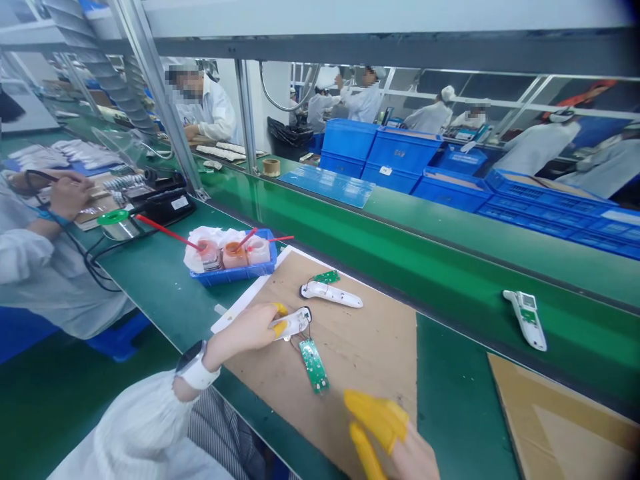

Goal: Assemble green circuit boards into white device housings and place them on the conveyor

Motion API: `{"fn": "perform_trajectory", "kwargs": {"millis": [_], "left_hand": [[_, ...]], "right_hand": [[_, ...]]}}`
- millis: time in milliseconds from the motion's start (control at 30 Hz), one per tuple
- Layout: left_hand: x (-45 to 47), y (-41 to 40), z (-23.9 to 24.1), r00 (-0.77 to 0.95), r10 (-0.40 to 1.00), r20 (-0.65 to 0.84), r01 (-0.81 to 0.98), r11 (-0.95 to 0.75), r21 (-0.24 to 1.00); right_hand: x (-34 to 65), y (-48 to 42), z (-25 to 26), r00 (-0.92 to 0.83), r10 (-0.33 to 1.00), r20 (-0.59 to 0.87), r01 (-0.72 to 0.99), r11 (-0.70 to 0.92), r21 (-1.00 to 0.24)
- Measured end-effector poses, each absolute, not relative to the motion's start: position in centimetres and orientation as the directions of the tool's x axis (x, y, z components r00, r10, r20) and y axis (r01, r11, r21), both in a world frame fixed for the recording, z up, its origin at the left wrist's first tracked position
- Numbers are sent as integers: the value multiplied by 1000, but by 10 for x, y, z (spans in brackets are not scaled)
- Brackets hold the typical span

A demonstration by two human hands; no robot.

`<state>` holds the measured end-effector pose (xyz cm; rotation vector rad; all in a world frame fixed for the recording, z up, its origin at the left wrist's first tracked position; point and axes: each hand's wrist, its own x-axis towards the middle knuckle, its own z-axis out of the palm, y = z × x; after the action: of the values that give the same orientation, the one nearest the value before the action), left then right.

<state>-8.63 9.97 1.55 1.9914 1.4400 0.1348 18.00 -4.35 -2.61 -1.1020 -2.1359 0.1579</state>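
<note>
My left hand [253, 328], with yellow finger cots, is closed on a white plastic device housing [296, 325] over the cardboard. Thin dark wires run from the housing to a green circuit board [314, 365], which hangs or lies just below it; I cannot tell which. Beyond it, a second white housing [333, 294] lies on the cardboard sheet [385, 347], with a small green board [327, 277] beside it. My right hand [387, 430], slightly blurred and also in yellow cots, is over the sheet's near edge. Its thumb and fingers are apart, and nothing shows between them.
A blue tray [233, 272] holds several jars with red sticks. One white device [527, 320] is on the green conveyor [450, 267]. More cardboard [560, 420] lies at right. A co-worker's hands [70, 193] work at left near a solder spool [119, 225]. Blue crates [400, 152] stand behind.
</note>
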Motion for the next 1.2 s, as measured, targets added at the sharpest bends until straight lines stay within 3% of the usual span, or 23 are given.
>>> {"fn": "perform_trajectory", "kwargs": {"millis": [67,133,233,333,433,567,700,900,1200], "left_hand": [[-82,102,10,409,862,-299,807,-189,559],[-79,103,5,423,857,-295,800,-201,566],[-77,102,2,438,856,-274,778,-208,593],[-78,95,5,482,843,-239,730,-236,641],[-83,85,12,545,806,-231,662,-245,709],[-86,73,21,540,792,-286,606,-131,784],[-76,61,25,593,725,-352,439,76,895],[-57,37,9,678,623,-390,104,444,890],[-46,15,20,664,652,-366,-68,541,838]], "right_hand": [[173,-33,-28,-313,857,409,707,498,-502],[157,-17,-30,-175,968,178,728,249,-638],[128,12,-30,-60,997,-46,708,10,-706],[112,33,-26,-95,989,-109,646,-22,-763],[116,38,-20,-185,960,-208,478,-97,-873],[131,28,-12,-406,827,-389,147,-361,-921],[135,13,-1,-491,769,-409,-90,-512,-854],[132,-5,11,-359,867,-346,-308,-460,-833],[128,-20,14,-182,933,-311,-383,-359,-851]]}}
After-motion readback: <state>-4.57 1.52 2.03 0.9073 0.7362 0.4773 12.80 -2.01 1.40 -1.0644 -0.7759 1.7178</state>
